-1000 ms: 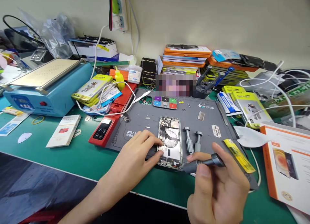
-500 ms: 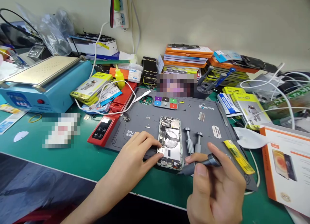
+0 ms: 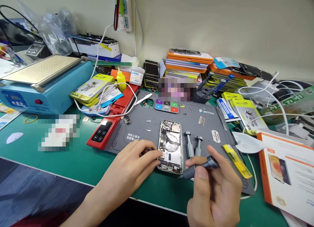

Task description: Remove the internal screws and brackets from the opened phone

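- Opened phone point(image 3: 171, 146): lies face-down shell up on the grey repair mat point(image 3: 196, 122), near its front edge; screen already off, boards, coil and connectors exposed. Judged mid-disassembly or mid-reassembly; which of the two cannot be told.
- Left hand point(image 3: 133, 166): rests on the mat, fingertips pinching or pressing a small part at the phone's lower left edge; fingers curled, not flat.
- Right hand point(image 3: 216, 191): closed around a grey screwdriver point(image 3: 200, 168), tip aimed at the phone's bottom right corner, just beside it; contact with a screw cannot be told.
- Two spare drivers point(image 3: 192, 145): lying on the mat just right of the phone.
- Loose screws and small metal parts point(image 3: 148, 126): scattered on the mat left of and above the phone, so some fasteners are judged to be out.
- Colour-sectioned screw tray point(image 3: 166, 106): at the mat's far edge.
- Yellow strip point(image 3: 236, 161): on the mat's right side.
- Worktop point(image 3: 73, 161): green surface, crowded; blue heating station point(image 3: 41, 86) at left, red device point(image 3: 108, 129) beside the mat, orange-edged box point(image 3: 287, 174) at right, stacked orange cases point(image 3: 188, 60) and white cables point(image 3: 282, 102) behind.
- Room: plain pale wall with a power strip point(image 3: 122, 11) hanging above.
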The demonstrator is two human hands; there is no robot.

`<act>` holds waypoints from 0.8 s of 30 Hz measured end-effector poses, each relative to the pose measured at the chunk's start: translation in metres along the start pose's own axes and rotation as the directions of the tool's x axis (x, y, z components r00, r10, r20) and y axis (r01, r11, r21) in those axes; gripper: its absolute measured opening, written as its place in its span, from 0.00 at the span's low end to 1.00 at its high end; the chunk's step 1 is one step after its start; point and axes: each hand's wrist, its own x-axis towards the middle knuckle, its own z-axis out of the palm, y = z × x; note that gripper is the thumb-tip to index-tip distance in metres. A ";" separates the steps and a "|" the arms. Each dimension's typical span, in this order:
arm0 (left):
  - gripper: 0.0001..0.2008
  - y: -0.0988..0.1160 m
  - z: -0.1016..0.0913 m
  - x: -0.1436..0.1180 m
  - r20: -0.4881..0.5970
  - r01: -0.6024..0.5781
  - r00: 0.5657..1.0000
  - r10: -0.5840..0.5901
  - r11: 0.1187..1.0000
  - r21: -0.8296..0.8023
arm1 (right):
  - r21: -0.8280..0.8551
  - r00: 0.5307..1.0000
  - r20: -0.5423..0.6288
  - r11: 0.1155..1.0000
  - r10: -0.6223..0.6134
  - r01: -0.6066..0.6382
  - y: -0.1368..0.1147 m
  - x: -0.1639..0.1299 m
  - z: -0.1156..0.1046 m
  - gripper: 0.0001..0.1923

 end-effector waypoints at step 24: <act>0.16 -0.001 -0.001 -0.006 0.010 -0.125 0.992 0.125 0.985 0.116 | -0.319 0.981 0.114 0.929 -0.160 0.189 0.006 0.004 0.000 0.14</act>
